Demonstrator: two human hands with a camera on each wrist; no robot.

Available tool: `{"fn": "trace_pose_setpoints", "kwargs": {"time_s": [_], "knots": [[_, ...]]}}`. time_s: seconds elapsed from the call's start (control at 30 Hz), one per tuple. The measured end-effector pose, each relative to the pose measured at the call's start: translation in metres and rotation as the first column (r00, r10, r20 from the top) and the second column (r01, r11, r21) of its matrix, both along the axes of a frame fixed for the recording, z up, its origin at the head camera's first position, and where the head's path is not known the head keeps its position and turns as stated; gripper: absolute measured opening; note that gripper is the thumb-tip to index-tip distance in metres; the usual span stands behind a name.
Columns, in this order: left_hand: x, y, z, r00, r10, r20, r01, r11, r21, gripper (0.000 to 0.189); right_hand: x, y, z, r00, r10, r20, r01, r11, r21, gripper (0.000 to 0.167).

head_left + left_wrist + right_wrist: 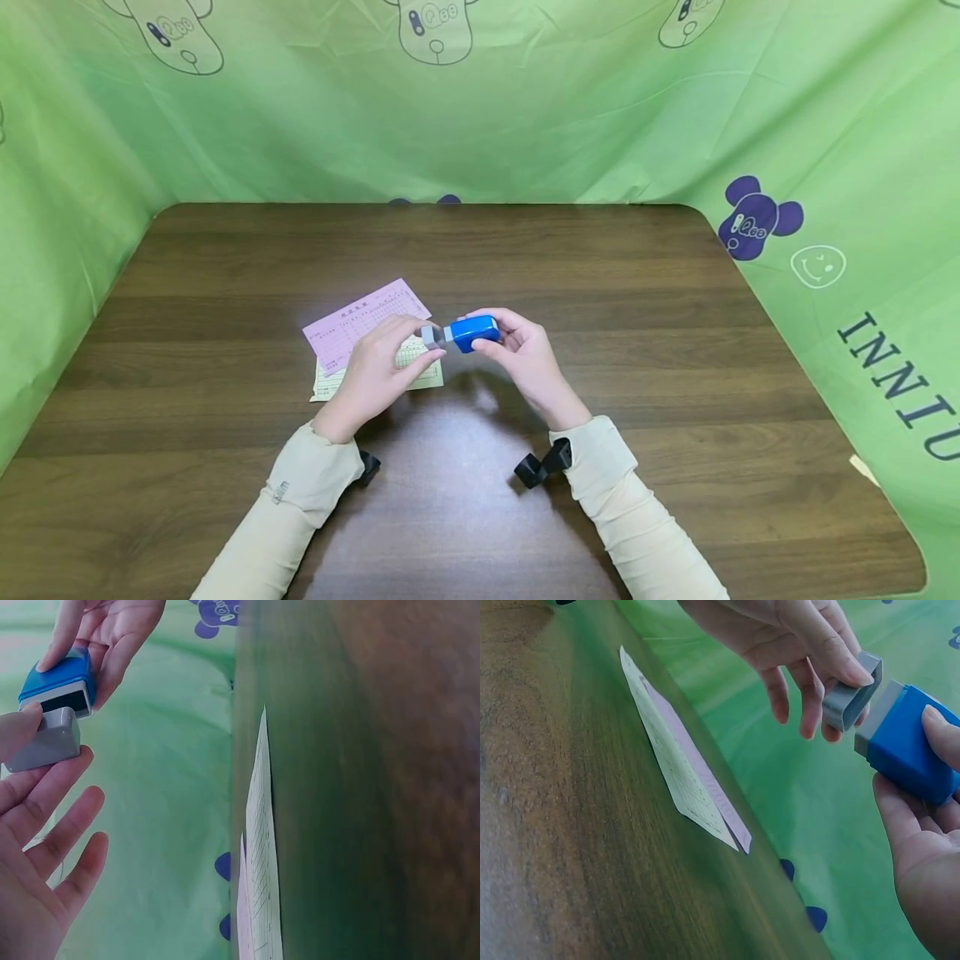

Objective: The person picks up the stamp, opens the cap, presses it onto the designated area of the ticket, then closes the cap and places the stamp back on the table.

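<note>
Stamp with blue body, lifted over the wooden table, right of two paper slips in the head view. Gripped in right hand, thumb on one broad side, fingers against the other. Grey cap off, pinched between thumb and fingers of left hand, other fingers spread loosely in the left wrist view. Cap hollow end facing the stamp; in the right wrist view, a narrow gap between the two. Dark stamp face exposed within a pale rim, in line with cap. Pink slip flat on table, printed with a grid, laid partly over pale green slip, likewise gridded; both partly hidden behind left hand from above. Fine print on both too small to read. Light sleeves on both forearms, a black wrist device below each cuff. Green cloth around far and side edges of table, printed with bear figures and, on the right, large dark lettering.
</note>
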State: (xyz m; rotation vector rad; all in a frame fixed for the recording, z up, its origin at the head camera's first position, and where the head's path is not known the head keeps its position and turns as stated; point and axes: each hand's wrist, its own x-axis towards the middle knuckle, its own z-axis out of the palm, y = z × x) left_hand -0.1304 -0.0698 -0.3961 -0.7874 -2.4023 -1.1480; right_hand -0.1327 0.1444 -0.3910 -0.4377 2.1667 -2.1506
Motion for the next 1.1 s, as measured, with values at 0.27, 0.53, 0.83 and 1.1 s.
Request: {"fn": "trace_pose_setpoints", "kwargs": {"time_s": [0.27,0.53,0.83,1.1], "knots": [[0.002,-0.007,0.002,0.999,0.015,0.052,-0.017,0.999,0.034,0.038,0.000,0.000,-0.001,1.000,-0.006,0.009,0.006,1.000,0.002,0.035],[0.004,-0.015,0.004,0.997,0.030,0.070,-0.036,0.996,0.082,0.035,0.001,0.000,0.000,1.000,0.003,0.015,-0.003,1.000,-0.012,0.034],[0.006,-0.020,0.007,0.991,0.075,0.113,-0.082,0.995,0.063,0.031,0.001,0.001,0.000,1.000,0.004,0.030,-0.004,1.000,-0.005,0.034],[0.007,-0.024,0.007,0.985,0.094,0.146,-0.103,0.993,0.060,0.032,0.002,0.001,-0.001,1.000,0.013,0.021,-0.013,1.000,-0.015,0.034]]}}
